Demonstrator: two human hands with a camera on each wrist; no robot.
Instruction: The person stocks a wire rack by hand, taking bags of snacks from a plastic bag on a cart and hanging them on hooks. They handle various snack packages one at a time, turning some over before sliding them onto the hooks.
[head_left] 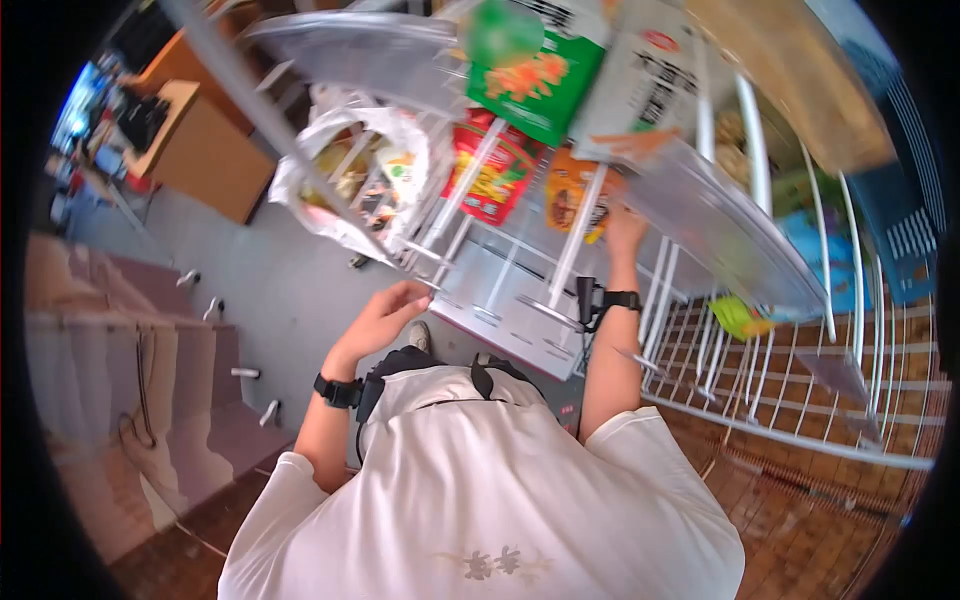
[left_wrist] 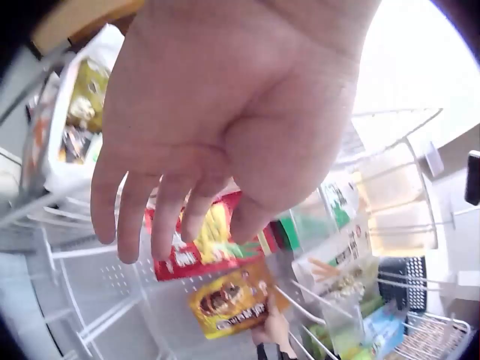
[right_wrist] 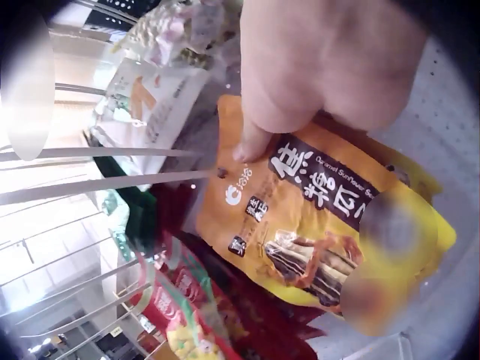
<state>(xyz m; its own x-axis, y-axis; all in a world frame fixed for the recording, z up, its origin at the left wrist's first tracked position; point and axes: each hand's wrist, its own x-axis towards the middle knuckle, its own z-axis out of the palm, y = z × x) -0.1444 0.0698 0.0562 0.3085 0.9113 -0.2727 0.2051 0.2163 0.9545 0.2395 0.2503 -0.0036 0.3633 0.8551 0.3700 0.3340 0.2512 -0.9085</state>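
My right hand (head_left: pixel 625 232) reaches into a white wire shelf and pinches an orange and yellow bag of caramel sunflower seeds (right_wrist: pixel 300 202) near its edge. In the right wrist view the thumb lies on the bag's front; the other fingers are partly hidden behind it. Beside that bag is a red snack bag (head_left: pixel 490 170) with yellow pieces pictured on it. My left hand (head_left: pixel 380 318) hovers by the shelf's front edge with its fingers relaxed and nothing in them. In the left wrist view its palm overlaps the red bag.
A white plastic bag (head_left: pixel 413 145) with packets inside sits left of the shelf. Green (head_left: pixel 540 90) and white (head_left: pixel 645 85) packages stand higher up. White wire bars (head_left: pixel 580 235) cross in front of the goods. A wire basket (head_left: pixel 770 385) extends at right, and a cardboard box (head_left: pixel 210 150) is farther left.
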